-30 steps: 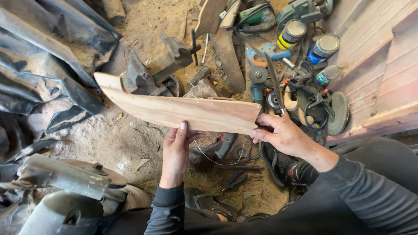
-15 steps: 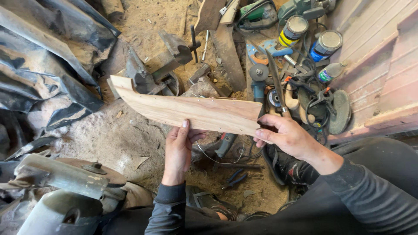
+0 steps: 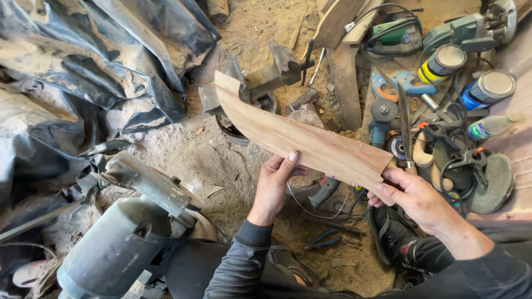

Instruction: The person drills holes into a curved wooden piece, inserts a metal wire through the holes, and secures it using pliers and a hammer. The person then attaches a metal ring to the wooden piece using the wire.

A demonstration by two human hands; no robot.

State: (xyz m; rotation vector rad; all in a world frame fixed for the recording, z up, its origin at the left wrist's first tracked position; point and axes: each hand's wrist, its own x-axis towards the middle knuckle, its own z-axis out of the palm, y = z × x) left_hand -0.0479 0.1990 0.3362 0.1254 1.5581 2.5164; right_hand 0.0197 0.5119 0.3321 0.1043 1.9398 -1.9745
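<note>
Both hands grip the curved wooden piece point(image 3: 299, 141): left hand point(image 3: 275, 185) beneath mid-length, right hand point(image 3: 413, 196) clasping its near end, fingertips probably hidden behind.

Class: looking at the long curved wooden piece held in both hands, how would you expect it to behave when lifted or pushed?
The wooden piece probably stays stiff: gripped only near one end by the left hand and right hand, its far end shows no droop. It looks thin, so likely light. Flat-faced, it should slide, not roll.

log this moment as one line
left hand: holds curved wooden piece mid-edge | right hand: grips its near end | below: sandy floor
</note>
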